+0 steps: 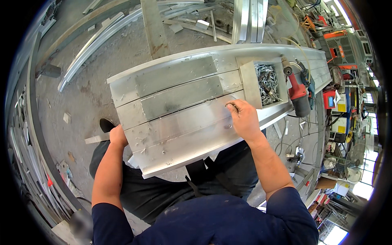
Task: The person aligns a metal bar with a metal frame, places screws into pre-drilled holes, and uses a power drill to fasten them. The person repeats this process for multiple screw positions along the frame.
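Observation:
My left hand point(119, 136) is closed at the left end of the metal panels, with a pale flat metal strip point(97, 139) sticking out from its far side. Over the panels point(179, 128), my right hand point(246, 118) has thumb and fingers pinched together. Whatever may be between those fingertips is too small to make out. Just beyond this hand stands an open metal box point(250, 83) holding many small silvery fasteners point(267, 83), perhaps rivets. Two dull grey plates point(181, 98) lie on the panels at the far left, parallel to each other.
A red and black power tool point(299, 96) rests to the right of the box. Metal profiles point(94, 45) and offcuts point(176, 27) litter the concrete floor. Along the right are cables, a red case point(329, 99) and crowded shelves. Long metal lengths point(30, 163) line the left side.

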Demonstrator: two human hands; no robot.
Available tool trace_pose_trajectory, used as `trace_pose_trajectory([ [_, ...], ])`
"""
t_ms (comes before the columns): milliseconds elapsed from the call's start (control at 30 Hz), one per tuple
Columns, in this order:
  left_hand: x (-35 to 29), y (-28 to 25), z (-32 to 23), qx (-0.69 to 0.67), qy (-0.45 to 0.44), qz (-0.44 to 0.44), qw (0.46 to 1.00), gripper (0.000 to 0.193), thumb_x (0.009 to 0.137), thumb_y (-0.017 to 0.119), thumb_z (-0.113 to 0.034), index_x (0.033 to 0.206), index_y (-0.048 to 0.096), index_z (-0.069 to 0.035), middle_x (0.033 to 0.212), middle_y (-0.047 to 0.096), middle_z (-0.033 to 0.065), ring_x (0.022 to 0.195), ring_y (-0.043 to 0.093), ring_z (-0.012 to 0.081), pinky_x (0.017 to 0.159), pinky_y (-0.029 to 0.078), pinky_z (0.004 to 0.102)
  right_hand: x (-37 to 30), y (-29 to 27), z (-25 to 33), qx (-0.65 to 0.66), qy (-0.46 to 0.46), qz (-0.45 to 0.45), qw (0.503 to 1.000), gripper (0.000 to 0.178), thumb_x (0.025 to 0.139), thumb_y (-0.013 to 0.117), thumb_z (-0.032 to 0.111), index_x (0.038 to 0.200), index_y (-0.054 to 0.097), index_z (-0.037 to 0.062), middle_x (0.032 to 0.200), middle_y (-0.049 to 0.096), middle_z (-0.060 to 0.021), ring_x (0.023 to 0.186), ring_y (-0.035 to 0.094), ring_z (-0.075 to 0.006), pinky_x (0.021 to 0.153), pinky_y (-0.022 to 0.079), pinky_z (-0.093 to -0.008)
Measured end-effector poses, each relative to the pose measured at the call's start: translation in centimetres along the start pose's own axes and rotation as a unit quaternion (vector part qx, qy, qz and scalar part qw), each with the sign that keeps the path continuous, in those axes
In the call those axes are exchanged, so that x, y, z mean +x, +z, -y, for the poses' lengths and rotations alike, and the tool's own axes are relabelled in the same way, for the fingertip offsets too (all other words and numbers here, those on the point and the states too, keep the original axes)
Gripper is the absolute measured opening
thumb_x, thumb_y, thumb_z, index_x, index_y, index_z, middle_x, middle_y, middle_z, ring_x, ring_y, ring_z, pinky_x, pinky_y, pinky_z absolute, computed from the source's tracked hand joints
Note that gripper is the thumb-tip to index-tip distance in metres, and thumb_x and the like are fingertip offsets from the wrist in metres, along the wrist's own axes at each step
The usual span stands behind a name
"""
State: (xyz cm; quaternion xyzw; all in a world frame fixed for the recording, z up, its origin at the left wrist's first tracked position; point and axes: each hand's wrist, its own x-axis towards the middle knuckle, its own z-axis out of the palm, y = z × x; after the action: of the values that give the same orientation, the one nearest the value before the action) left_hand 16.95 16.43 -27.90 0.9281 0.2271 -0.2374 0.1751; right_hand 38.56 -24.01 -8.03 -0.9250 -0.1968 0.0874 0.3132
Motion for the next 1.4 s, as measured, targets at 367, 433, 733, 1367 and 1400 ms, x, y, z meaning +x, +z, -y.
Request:
trace_pose_trajectory([
  [367,-0.3,-1.1,-0.8,0.027,-0.007,0.013,1.0,0.035,0.085,0.068,-0.04,0.099,0.076,-0.009,0.101,0.075,0.0184,0.093,0.073,0.037,0.079,0.057,0.0467,-1.1,1.6,0.1,-0.197,-0.117,-0.026,0.973,0.011,0.09,0.067,0.007,0.1,0.071,0.0038,0.094,0.069,-0.0125,0.087,0.066,-0.0348,0.076,0.054,-0.0413],
  [433,-0.3,-1.3,-1.0,0.025,-0.008,0.018,0.999,0.035,0.085,0.068,-0.039,0.1,0.076,-0.009,0.101,0.075,0.0181,0.093,0.073,0.0369,0.079,0.057,0.0465,-0.9,1.4,0.1,-0.134,-0.084,-0.041,0.987,0.01,0.09,0.065,0.008,0.098,0.071,0.0039,0.094,0.069,-0.0134,0.088,0.066,-0.0348,0.077,0.053,-0.043],
  [733,-0.4,-1.3,-0.8,0.035,0.009,0.02,0.999,0.033,0.086,0.067,-0.037,0.102,0.077,-0.01,0.1,0.075,0.0173,0.092,0.073,0.0373,0.079,0.057,0.0466,0.0,0.2,-0.9,0.067,0.05,-0.01,0.996,0.015,0.096,0.065,0.01,0.101,0.072,-0.0013,0.091,0.071,-0.0183,0.088,0.067,-0.0365,0.078,0.052,-0.0402],
  [1367,-0.5,-1.5,-1.1,0.01,0.02,0.002,1.0,0.033,0.085,0.068,-0.039,0.1,0.077,-0.011,0.099,0.076,0.0171,0.09,0.073,0.0382,0.077,0.057,0.0469,-0.4,1.0,-1.0,-0.08,-0.073,-0.02,0.994,0.013,0.09,0.066,0.007,0.1,0.072,0.002,0.095,0.071,-0.0154,0.093,0.065,-0.0354,0.08,0.053,-0.0437],
  [1400,-0.4,-1.4,-1.0,0.005,0.014,0.007,1.0,0.034,0.085,0.068,-0.039,0.1,0.077,-0.011,0.099,0.076,0.017,0.09,0.073,0.038,0.077,0.057,0.0469,-0.3,0.9,-0.9,-0.064,-0.067,-0.022,0.995,0.012,0.092,0.066,0.008,0.1,0.072,0.0017,0.095,0.071,-0.0157,0.093,0.065,-0.0361,0.081,0.053,-0.044],
])
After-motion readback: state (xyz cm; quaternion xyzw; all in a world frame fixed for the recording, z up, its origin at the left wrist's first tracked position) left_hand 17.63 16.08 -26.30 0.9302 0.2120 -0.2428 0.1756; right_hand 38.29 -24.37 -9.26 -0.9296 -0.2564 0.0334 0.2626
